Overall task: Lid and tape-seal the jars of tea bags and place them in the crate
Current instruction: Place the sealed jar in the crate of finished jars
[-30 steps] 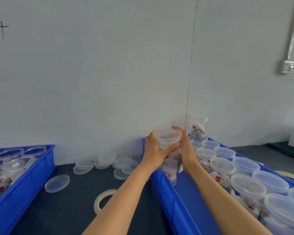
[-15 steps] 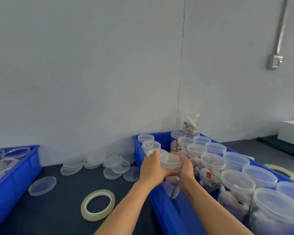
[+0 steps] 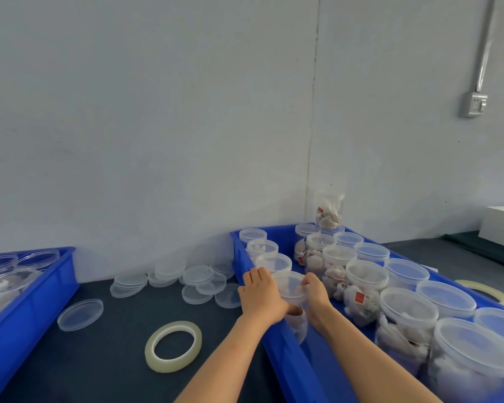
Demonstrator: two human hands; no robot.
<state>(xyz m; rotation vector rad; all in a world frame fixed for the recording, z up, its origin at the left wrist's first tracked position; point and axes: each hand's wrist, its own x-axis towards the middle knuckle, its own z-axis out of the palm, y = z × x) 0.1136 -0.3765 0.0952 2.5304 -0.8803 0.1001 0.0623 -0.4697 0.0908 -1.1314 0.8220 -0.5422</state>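
A clear lidded jar of tea bags (image 3: 292,289) stands low inside the right blue crate (image 3: 277,341), against its left wall, behind a row of three lidded jars (image 3: 272,261). My left hand (image 3: 262,295) grips the jar's left side and my right hand (image 3: 314,295) holds its right side near the lid. Several more lidded jars (image 3: 367,276) fill the crate's right part. A roll of clear tape (image 3: 173,346) lies flat on the dark table, left of my left forearm.
Loose clear lids (image 3: 198,279) lie scattered by the wall, one lid (image 3: 80,314) apart at the left. A second blue crate (image 3: 26,312) with open jars stands at the far left. Another tape roll (image 3: 489,290) lies right of the right crate. A white box (image 3: 501,225) sits far right.
Both hands have lowered the jar from above the crate's corner down into the crate, next to the row of jars. The view has tilted down and shifted.
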